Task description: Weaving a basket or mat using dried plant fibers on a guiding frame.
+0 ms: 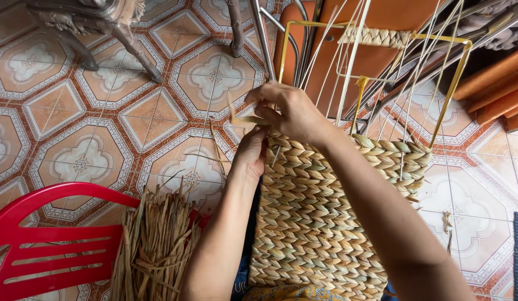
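A half-woven basket (320, 223) of braided straw lies over my lap, built on a yellow wire frame (454, 89) with thin pale stakes rising from it. My right hand (289, 111) is at the basket's top left edge, pinching a flat straw strand (239, 119) that sticks out to the left. My left hand (252, 151) sits just below it, pressed against the left side of the braided wall, fingers curled on the weave.
A red plastic chair (52, 239) stands at lower left with a bundle of dried straw (155, 245) resting against it. Metal chair legs (261, 33) and ornate dark furniture legs (130, 42) stand on the patterned tile floor. Orange wooden slats (496, 83) lie at right.
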